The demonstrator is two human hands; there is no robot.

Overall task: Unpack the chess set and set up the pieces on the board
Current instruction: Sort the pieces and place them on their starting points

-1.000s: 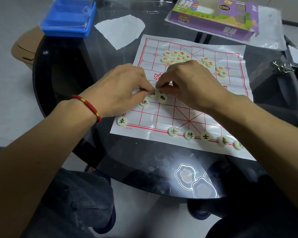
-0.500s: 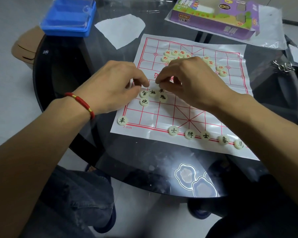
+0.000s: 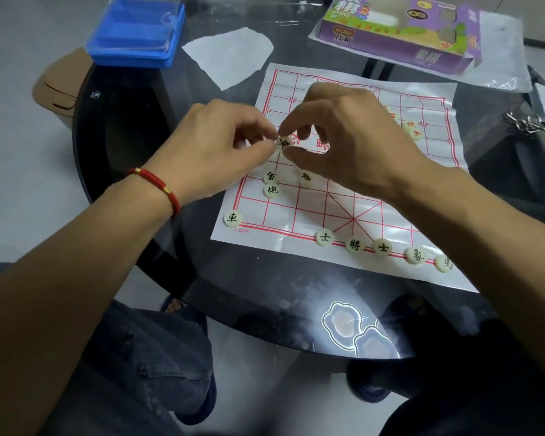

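Two hands over the paper board: left hand and right hand, fingers of both pinching one black-marked piece lifted above the board's middle. Five black pieces line the board's near edge; purple box beyond its far edge.

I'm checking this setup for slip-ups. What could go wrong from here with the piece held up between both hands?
1. The lifted piece is only pinched at its edges by the left hand and right hand; it may slip and drop onto the loose pieces below.
2. The right forearm hangs over the near row; lowering it might nudge those pieces.
3. The thin paper board may slide on the glass table.
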